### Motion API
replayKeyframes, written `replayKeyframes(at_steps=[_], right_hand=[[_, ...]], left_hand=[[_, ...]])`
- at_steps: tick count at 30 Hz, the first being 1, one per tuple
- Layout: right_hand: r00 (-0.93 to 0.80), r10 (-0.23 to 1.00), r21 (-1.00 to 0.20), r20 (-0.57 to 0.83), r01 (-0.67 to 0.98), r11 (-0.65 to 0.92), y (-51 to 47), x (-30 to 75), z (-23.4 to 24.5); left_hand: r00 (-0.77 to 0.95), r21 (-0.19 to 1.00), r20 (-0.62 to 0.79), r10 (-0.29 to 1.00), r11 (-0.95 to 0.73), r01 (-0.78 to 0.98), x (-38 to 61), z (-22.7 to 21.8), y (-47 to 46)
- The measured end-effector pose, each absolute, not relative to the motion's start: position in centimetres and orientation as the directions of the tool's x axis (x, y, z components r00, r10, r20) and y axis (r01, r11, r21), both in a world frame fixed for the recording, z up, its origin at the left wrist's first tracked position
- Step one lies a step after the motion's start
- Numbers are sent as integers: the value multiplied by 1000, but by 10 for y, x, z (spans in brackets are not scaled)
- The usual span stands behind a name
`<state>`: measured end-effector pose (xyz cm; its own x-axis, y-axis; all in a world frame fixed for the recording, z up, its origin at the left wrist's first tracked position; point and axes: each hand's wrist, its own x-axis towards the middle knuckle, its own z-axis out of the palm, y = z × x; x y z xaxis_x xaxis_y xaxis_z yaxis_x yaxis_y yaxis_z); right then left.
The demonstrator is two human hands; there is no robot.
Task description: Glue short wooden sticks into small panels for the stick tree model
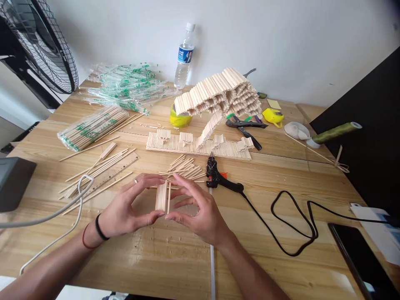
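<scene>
Between thumb and fingers, my left hand (131, 204) grips a small panel of short wooden sticks (161, 196) laid side by side. My right hand (196, 204) pinches one short wooden stick (169, 198) by its two ends, upright and parallel to the panel's right edge, with a narrow gap between them. Just beyond my hands lies a pile of short cut sticks (187, 168). A black glue gun (218, 177) rests right of the pile, a clear glue stick (213, 266) running out of its back. Behind stands a stick model (215, 96) on a flat stick base (175, 146).
Long sticks and a clear ruler (120, 168) lie at left, near a bagged stick bundle (93, 127) and plastic wrappers (125, 89). A water bottle (185, 58), pliers (245, 127), yellow tape measure (273, 117), black cable (278, 225) and phone (359, 258) are farther out.
</scene>
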<state>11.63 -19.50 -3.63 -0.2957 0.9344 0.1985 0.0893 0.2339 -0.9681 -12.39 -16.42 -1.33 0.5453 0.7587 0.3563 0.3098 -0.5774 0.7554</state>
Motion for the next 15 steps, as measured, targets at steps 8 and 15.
replayKeyframes(at_steps=[8, 15], right_hand=[[-263, 940, -956, 218, 137, 260, -196, 114, -40], [-276, 937, -958, 215, 127, 257, -195, 115, -41]], left_hand=[[582, 759, 346, 736, -584, 287, -123, -12, -164], [605, 757, 359, 710, -601, 256, -121, -10, -163]])
